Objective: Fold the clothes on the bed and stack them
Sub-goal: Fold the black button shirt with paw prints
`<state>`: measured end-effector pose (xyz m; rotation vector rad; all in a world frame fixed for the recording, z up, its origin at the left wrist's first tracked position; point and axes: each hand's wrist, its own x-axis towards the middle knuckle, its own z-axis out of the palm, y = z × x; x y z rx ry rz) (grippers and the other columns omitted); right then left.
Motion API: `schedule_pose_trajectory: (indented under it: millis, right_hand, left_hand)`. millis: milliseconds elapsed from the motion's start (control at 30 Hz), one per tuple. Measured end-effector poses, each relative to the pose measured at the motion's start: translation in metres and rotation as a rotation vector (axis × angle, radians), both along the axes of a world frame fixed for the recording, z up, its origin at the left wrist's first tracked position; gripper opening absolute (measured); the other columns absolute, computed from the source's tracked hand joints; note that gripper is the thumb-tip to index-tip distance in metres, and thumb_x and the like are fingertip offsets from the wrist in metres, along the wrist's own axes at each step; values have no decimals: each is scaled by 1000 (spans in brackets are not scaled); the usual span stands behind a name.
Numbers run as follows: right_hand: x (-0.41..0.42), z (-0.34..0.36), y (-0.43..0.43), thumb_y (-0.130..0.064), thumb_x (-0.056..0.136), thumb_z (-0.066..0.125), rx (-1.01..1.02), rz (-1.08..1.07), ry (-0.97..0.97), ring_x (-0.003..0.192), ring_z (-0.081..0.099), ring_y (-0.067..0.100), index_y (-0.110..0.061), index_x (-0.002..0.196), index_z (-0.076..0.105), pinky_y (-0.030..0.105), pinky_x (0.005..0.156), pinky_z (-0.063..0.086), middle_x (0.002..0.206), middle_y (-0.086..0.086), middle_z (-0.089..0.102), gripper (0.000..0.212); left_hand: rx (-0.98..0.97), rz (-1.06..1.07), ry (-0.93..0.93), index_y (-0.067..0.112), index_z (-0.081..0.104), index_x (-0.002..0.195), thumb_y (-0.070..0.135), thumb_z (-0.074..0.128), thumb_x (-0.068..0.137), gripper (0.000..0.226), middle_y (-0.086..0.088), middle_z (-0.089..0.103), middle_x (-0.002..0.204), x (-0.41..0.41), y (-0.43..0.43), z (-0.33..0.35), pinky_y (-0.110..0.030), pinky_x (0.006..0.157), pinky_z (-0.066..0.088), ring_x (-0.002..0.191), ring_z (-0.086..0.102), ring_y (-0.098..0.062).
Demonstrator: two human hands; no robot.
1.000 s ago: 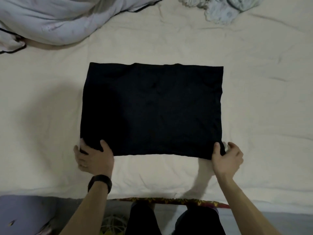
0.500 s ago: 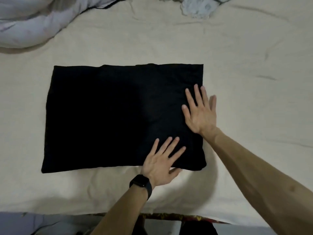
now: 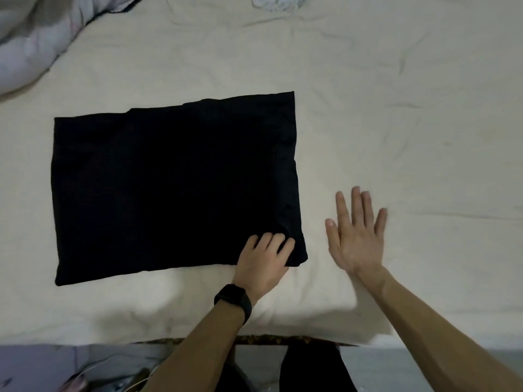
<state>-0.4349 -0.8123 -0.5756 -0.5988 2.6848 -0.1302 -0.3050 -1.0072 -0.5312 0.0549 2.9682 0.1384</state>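
Note:
A black garment (image 3: 175, 188), folded into a flat rectangle, lies on the cream bed sheet (image 3: 396, 123) left of centre. My left hand (image 3: 263, 258), with a black watch on its wrist, sits at the garment's near right corner with its fingers curled onto the cloth, gripping that corner. My right hand (image 3: 356, 233) lies flat with straight, spread fingers on the bare sheet just right of the garment, not touching it.
A rumpled grey-white duvet (image 3: 31, 43) fills the far left corner. A pale blue crumpled cloth (image 3: 277, 1) shows at the far edge. The bed's near edge (image 3: 85, 339) runs along the bottom, with my legs and the floor below it.
Both hands had pressed flat on the garment's right part. My right hand has since slid off onto the sheet, and my left hand has curled round the near right corner.

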Motion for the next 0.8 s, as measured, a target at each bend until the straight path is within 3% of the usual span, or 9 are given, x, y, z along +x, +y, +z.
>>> schedule_pose_trajectory:
  millis: [133,233,400,467,500,600,733,800]
  right_hand:
    - [-3,2,-3,-51,105,22,5,-15,-50,157,-7,22,-28,163,8,55,123,-10,171,5,0,64]
    - [-6,5,-3,-51,106,21,4,-10,-80,157,-8,23,-29,163,5,56,122,-8,171,5,-2,64]
    - [-11,20,-8,-50,105,27,15,-39,-165,157,-9,23,-29,163,7,58,123,-4,171,5,-3,64]
    - [-15,31,-16,-48,102,32,23,-69,-212,157,-6,26,-26,161,13,59,122,-1,170,9,0,66]
    - [-18,37,-21,-47,100,36,17,-94,-242,156,-2,28,-24,159,18,58,122,2,170,11,4,65]
    - [-30,57,-42,-48,98,47,-117,-228,-320,149,22,35,-19,142,44,51,118,22,160,14,29,53]
    - [-39,68,-80,-52,97,53,-364,-403,-507,127,53,26,-17,135,56,32,100,39,136,3,60,52]
    - [-42,69,-101,-59,94,55,-464,-567,-651,113,63,24,-19,123,61,34,95,48,119,-2,67,50]
  left_hand:
    - [13,54,24,22,74,95,35,85,71,29,3,66,84,-5,6,2,-33,62,51,73,63,-22]
    - [110,169,40,19,76,89,27,82,79,14,2,69,75,-8,12,8,-31,59,51,67,64,-23]
    - [473,711,-243,21,63,118,36,53,103,24,2,68,79,-13,12,27,-36,62,54,72,64,-18]
    - [684,952,-223,25,59,120,38,52,103,22,9,67,79,-12,8,35,-22,59,50,69,63,-5]
    - [778,1054,-182,25,59,118,37,54,103,20,11,66,78,-12,6,40,-14,56,45,67,62,-1]
    - [915,1202,-64,26,61,109,36,56,102,13,11,63,77,-7,-4,55,-11,58,43,67,58,5]
    - [939,1222,48,33,61,104,35,58,101,5,16,65,86,3,-20,71,-5,68,43,84,59,9]
    - [948,1202,72,34,62,104,34,59,101,4,23,66,87,7,-26,76,-3,69,42,86,59,10]
